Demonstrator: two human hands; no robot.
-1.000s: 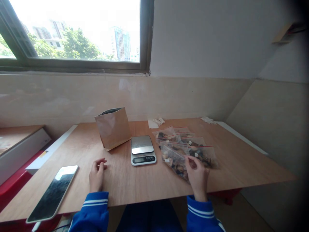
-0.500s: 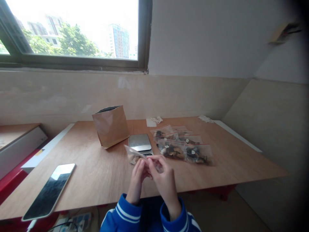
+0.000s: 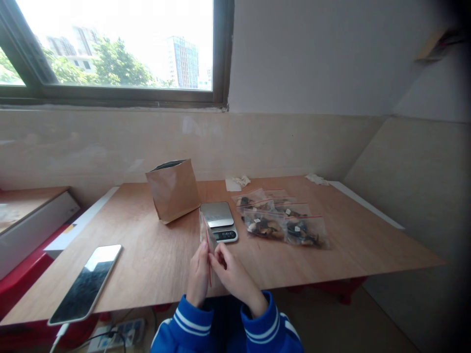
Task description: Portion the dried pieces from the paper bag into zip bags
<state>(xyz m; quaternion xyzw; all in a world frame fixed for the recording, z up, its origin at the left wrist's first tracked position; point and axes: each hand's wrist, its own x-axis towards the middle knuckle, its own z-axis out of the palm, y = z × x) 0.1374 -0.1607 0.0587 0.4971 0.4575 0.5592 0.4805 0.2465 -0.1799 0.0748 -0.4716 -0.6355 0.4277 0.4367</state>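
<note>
A clear zip bag with a red seal strip stands nearly edge-on above the table's front part, its contents mostly hidden from this angle. My left hand grips its left side, fingers closed along the red strip. On the other side, my right hand has curled fingers and a thumb pressed at the strip. Just beyond the hands lies a kitchen scale with a metal plate and dark display, nothing on its plate. Behind and left of it, a brown paper bag stands upright with its top open.
Several filled zip bags of dried brown and dark pieces lie overlapping right of the scale. A phone with a cable rests at the table's left front. Crumpled tissue and a white paper lie by the wall.
The zip bag has turned from lying slanted to the left to edge-on, red strip toward me. My hands shifted lower and slightly left, uncovering the scale's display. The view moved slightly.
</note>
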